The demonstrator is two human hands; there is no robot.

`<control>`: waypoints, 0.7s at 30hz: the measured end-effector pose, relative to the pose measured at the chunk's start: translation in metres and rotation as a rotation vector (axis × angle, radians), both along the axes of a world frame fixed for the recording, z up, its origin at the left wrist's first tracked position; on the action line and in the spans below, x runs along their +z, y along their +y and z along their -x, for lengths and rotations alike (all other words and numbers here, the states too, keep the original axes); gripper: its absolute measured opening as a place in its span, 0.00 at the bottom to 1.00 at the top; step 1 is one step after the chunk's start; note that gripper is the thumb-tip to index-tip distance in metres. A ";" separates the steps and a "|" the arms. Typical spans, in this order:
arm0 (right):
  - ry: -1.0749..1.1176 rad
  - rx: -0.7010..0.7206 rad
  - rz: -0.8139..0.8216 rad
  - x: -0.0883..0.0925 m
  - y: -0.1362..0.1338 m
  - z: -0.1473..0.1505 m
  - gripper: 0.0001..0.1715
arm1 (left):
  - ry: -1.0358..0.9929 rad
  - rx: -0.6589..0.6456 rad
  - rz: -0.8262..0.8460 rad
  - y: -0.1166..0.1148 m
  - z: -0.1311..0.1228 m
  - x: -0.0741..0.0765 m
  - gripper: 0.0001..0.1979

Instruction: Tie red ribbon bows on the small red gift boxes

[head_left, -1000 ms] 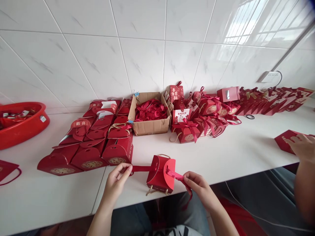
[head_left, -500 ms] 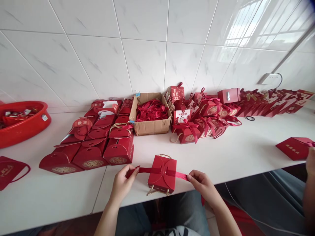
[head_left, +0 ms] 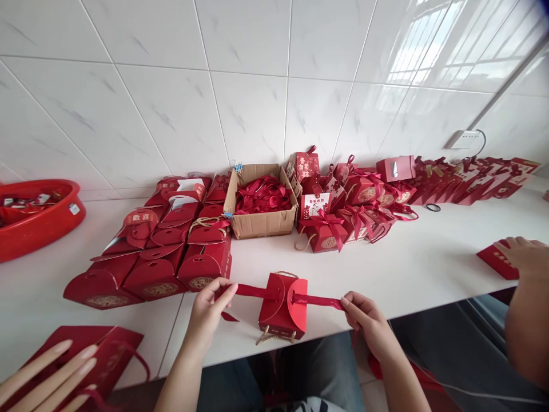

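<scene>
A small red gift box (head_left: 274, 312) with twisted cord handles stands at the table's front edge, its rounded top flaps overlapping. A dark red ribbon (head_left: 319, 300) passes through the slots in these flaps and stretches out to both sides. Left of the box, my left hand (head_left: 206, 312) pinches one side of the ribbon, with a loose end hanging below the fingers. On the right, my right hand (head_left: 366, 320) pinches the other side between thumb and fingers. Neither hand touches the box.
Several red boxes (head_left: 156, 277) stand at left, beside a cardboard box (head_left: 262, 224) of ribbons. Bow-tied boxes (head_left: 328, 234) line the wall. A red basin (head_left: 47, 220) sits far left. Other people's hands (head_left: 55, 372) hold red boxes at lower left and far right.
Both my hands have moved outward, drawing the ribbon straighter above the box. Another person's hand and a red box have come in at lower left; the right co-worker's hand now covers their box.
</scene>
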State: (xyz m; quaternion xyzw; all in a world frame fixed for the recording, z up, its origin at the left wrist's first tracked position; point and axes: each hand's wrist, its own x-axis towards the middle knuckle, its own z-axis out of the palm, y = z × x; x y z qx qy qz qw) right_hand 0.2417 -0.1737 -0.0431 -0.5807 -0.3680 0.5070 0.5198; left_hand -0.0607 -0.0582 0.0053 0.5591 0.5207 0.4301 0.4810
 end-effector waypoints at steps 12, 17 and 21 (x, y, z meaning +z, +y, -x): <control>-0.225 -0.021 -0.005 -0.006 0.006 -0.004 0.23 | 0.077 -0.035 0.026 -0.006 -0.007 -0.023 0.09; -0.325 0.004 -0.045 -0.011 0.022 -0.003 0.24 | 0.102 0.001 0.022 -0.017 0.002 -0.034 0.16; -0.468 0.024 -0.025 -0.016 0.038 0.000 0.24 | 0.203 0.051 -0.024 -0.022 0.012 -0.040 0.17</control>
